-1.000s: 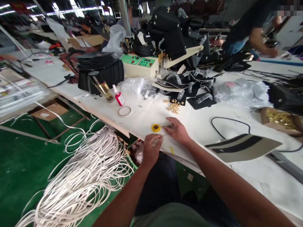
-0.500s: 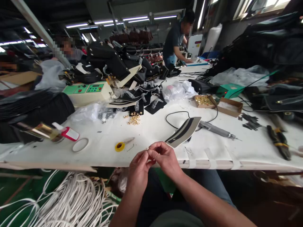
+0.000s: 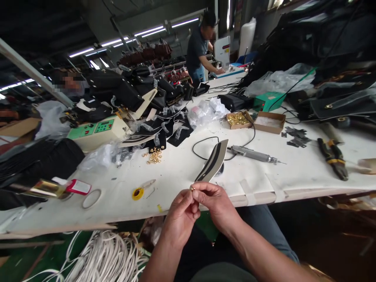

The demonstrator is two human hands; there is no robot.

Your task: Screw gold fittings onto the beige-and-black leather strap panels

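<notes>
Above the table's front edge, my left hand (image 3: 181, 213) and my right hand (image 3: 214, 199) meet with fingertips pinched together. Between them is a small gold metal fitting (image 3: 192, 189), mostly covered by the fingers; its exact kind cannot be made out. Just beyond my right hand lies a curved grey-beige strip (image 3: 212, 162) with a black band along it. A pile of similar-looking small gold fittings (image 3: 154, 156) sits farther back on the left. To the left of my hands is a yellow ring-shaped item (image 3: 138, 193).
On the white table (image 3: 173, 176), a corded grey pen-shaped power tool (image 3: 254, 154) and pliers (image 3: 333, 158) lie to the right. A box of gold parts (image 3: 238, 120) stands behind. At left are a red-and-white bottle (image 3: 78, 187) and a control box (image 3: 98, 133). A co-worker (image 3: 198, 49) stands at the far end.
The view has tilted and swung, shifting the table contents leftward in the picture. My hands stay pinched together, and the gold fitting shows more clearly between the fingertips.
</notes>
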